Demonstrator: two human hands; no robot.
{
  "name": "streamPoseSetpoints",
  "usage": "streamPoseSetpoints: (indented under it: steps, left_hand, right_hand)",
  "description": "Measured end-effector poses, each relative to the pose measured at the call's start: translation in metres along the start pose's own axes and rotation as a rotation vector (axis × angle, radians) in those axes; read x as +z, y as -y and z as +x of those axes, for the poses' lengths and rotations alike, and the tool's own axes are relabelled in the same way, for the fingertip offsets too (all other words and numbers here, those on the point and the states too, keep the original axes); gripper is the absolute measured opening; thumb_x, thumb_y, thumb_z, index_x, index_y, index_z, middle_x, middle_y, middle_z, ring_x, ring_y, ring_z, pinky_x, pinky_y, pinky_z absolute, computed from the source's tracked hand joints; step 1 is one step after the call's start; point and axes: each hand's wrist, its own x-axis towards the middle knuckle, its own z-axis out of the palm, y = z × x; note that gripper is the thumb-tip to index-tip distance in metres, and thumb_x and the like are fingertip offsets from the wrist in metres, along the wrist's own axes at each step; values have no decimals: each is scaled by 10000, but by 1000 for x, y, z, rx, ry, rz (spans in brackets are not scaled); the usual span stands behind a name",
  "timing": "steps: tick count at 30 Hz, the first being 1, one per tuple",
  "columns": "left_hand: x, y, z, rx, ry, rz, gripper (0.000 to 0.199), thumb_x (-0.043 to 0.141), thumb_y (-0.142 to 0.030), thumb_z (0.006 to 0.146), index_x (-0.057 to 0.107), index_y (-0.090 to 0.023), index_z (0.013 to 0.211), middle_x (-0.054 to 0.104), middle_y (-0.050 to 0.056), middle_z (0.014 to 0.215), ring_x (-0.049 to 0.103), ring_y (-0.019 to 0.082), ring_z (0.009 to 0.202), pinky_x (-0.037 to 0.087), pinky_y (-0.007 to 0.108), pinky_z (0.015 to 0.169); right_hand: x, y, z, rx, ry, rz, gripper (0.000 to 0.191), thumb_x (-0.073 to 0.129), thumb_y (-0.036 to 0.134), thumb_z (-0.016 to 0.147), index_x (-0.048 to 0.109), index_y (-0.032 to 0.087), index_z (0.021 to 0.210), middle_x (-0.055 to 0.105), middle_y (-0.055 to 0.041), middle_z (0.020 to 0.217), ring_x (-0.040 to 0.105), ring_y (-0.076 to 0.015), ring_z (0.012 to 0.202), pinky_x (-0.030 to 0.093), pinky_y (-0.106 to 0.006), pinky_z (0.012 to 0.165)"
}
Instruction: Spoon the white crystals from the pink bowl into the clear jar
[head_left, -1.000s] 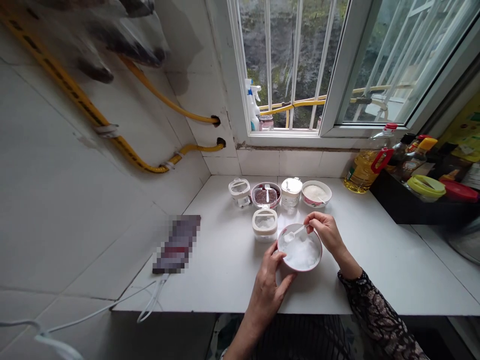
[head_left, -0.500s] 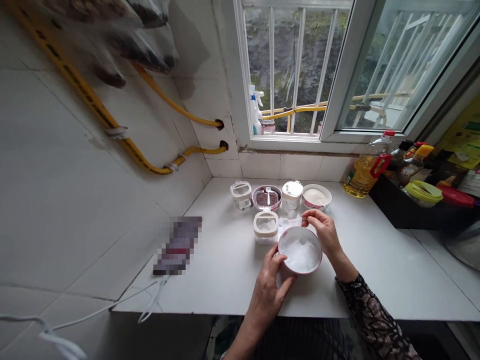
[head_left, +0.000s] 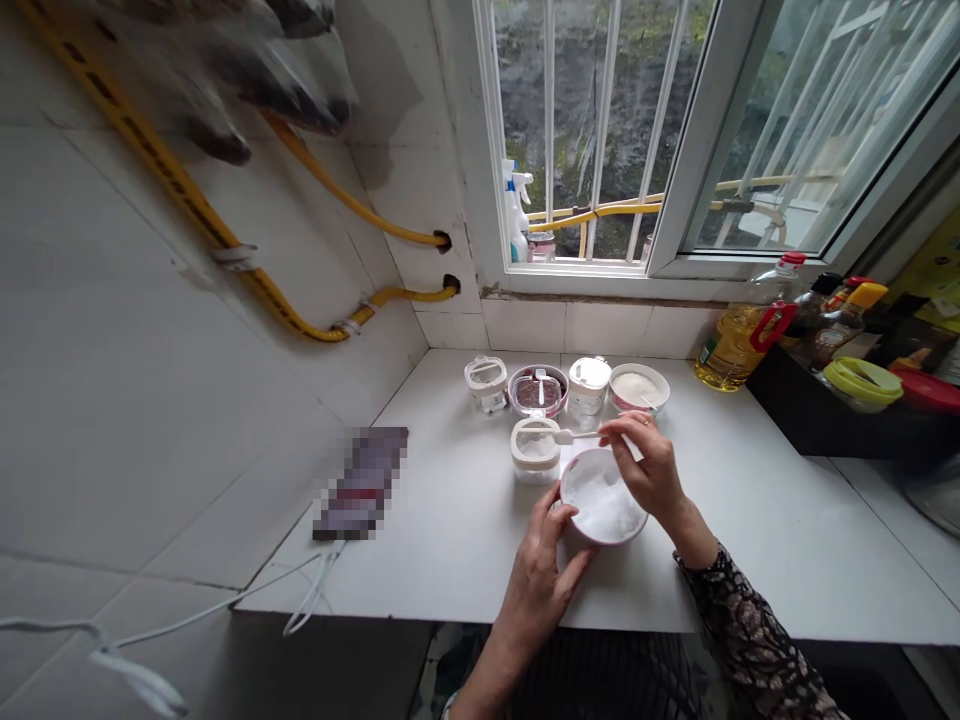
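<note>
My left hand [head_left: 551, 550] grips the near left rim of a white bowl [head_left: 606, 500] holding white granules. My right hand [head_left: 645, 465] pinches the handle of a small white spoon [head_left: 576, 436]. The spoon's head is at the right edge of the opening of a small clear jar [head_left: 535, 455] with a cream rim; white stuff shows inside the jar. Behind stand another clear jar [head_left: 486, 384], a bowl of dark red grains [head_left: 537, 392] with a clear container and white spoon on it, a white-lidded jar [head_left: 589, 384] and a bowl of pale granules [head_left: 638, 388].
An oil bottle [head_left: 739, 335] and a black box [head_left: 795, 410] of sauce bottles stand at the right by the window. A pixelated dark object [head_left: 361, 484] lies at the left, a white cable [head_left: 307, 600] near it. The white countertop [head_left: 450, 520] ends at its front edge.
My right hand has turned, bringing the spoon from behind the bowl up to the front jar's opening. My left hand stays on the bowl. The view has shifted slightly.
</note>
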Motion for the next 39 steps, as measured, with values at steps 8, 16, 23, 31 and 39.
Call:
streamPoseSetpoints:
  steps: [8,16,23,31,39]
  left_hand:
    - [1,2,0,12,-17,15,392,634,-147,888,506,-268,1238,465,138,1481,558,295,1349,537,476,1064]
    - [2,5,-1,15,4,-18,346,609,-187,926,491,-272,1240,430,137,1490,542,293,1365,557,468,1045]
    - [1,5,-1,10,2,-11,371,616,-186,920,487,-272,1257,441,141,1481,548,295,1360,547,479,1059]
    - [1,3,0,16,-16,7,383,629,-174,900,503,-269,1249,455,141,1488,562,294,1346,535,487,1069]
    - [1,4,-1,17,-7,-14,365,619,-193,921,493,-273,1254,440,137,1485,550,289,1355,548,475,1056]
  right_hand:
    - [-9,-16,-11,-24,161,-193,200,466,116,838,578,219,708,616,15,605,534,-167,588,400,-378,852]
    - [4,-16,-16,229,253,-94,210,454,138,794,605,214,669,684,-5,645,578,-170,641,391,-375,883]
    - [-4,-22,-12,438,199,38,213,446,184,754,621,221,638,638,8,551,562,-171,577,426,-330,739]
    - [2,-21,-17,313,223,-108,214,455,166,800,606,228,662,722,-8,701,614,-190,739,373,-376,911]
    - [8,-16,-18,305,313,-34,206,457,158,783,611,219,659,689,8,651,583,-165,657,358,-408,978]
